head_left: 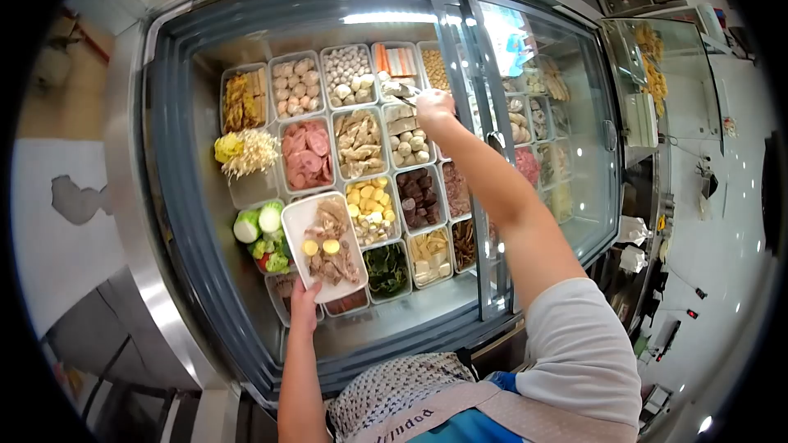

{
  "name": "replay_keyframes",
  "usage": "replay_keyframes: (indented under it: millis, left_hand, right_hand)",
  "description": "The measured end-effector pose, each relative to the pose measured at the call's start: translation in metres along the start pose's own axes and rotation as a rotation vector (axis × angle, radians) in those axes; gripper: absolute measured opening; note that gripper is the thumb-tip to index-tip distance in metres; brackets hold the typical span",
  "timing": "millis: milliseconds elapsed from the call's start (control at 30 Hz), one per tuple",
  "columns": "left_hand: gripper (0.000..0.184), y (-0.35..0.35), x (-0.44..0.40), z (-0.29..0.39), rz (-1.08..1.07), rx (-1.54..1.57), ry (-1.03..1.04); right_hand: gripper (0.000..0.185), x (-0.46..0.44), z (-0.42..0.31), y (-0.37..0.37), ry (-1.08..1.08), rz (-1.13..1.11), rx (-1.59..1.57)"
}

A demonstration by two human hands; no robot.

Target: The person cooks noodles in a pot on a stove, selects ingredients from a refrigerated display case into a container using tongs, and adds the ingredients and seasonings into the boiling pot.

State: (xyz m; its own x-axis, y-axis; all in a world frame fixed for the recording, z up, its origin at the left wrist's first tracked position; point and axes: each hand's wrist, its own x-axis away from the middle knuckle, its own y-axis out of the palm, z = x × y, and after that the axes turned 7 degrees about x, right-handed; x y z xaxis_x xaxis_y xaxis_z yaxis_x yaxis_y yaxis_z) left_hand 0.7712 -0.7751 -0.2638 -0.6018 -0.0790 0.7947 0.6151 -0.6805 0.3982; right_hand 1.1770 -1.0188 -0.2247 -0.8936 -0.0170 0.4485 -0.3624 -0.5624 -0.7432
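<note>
My left hand (304, 305) grips the lower edge of a white tray (351, 250) that carries brown meat pieces (332, 217) and two round yellow slices (331, 247). Above the food tubs, toward the back, my right hand (435, 105) is closed around metal tongs (406, 99). The tong tips are at a tub of pale pieces, just in front of the orange and white sticks (396, 61); whether they hold anything is too small to tell. Under and beside the white tray lie tubs of pink slices (307, 154), yellow rounds (370, 201) and dark greens (387, 269).
A glass-topped chiller with a steel rim (152, 279) surrounds the tubs. Its sliding door frame (484, 156) stands right beside my right forearm. Enoki mushrooms (249, 152) and green vegetables (271, 242) lie at the left. A glass cabinet (677, 74) stands farther right.
</note>
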Motion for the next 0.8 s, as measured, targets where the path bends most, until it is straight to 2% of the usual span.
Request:
replay_keyframes:
  millis: [33,100,233,300,367,433,467,567,633,700,767,800]
  left_hand:
    - [0.039,-0.003,0.002,-0.003,0.012,-0.019,0.005]
    - [0.039,-0.001,0.007,0.002,-0.015,-0.038,0.034]
    - [0.037,0.007,0.026,0.006,-0.077,-0.073,0.083]
    - [0.037,0.015,0.042,0.006,-0.151,-0.049,0.109]
    - [0.038,0.014,0.054,-0.002,-0.16,-0.094,0.094]
    - [0.038,0.012,0.067,-0.009,-0.17,-0.143,0.09]
    - [0.039,0.013,0.076,-0.01,-0.173,-0.159,0.066]
    - [0.04,0.018,0.105,-0.018,-0.19,-0.101,0.073]
    - [0.042,0.028,0.126,-0.016,-0.222,-0.09,0.069]
    - [0.043,0.051,0.151,-0.016,-0.259,-0.052,0.051]
    - [0.043,0.076,0.169,-0.025,-0.325,-0.036,0.058]
    - [0.042,0.09,0.176,-0.031,-0.354,-0.019,0.046]
  right_hand:
    - [0.016,0.031,0.005,-0.012,-0.088,0.047,0.039]
    - [0.016,0.099,0.019,-0.044,-0.279,-0.035,-0.12]
    - [0.02,0.229,0.01,-0.087,-0.409,-0.257,-0.138]
    - [0.019,0.276,0.0,-0.089,-0.514,-0.209,-0.124]
    - [0.025,0.305,-0.018,-0.046,-0.552,0.222,0.065]
    - [0.024,0.333,-0.025,-0.048,-0.475,0.294,-0.079]
    - [0.014,0.347,-0.014,-0.057,-0.518,0.191,-0.291]
    - [0.022,0.377,0.03,-0.052,-0.481,0.19,-0.634]
    - [0.025,0.396,0.052,-0.027,-0.306,0.05,-1.148]
    - [0.023,0.418,0.052,0.04,-0.091,-0.081,-1.722]
    - [0.015,0.455,0.041,0.062,0.092,-0.209,-2.078]
    - [0.014,0.473,0.039,0.072,0.112,-0.255,-2.191]
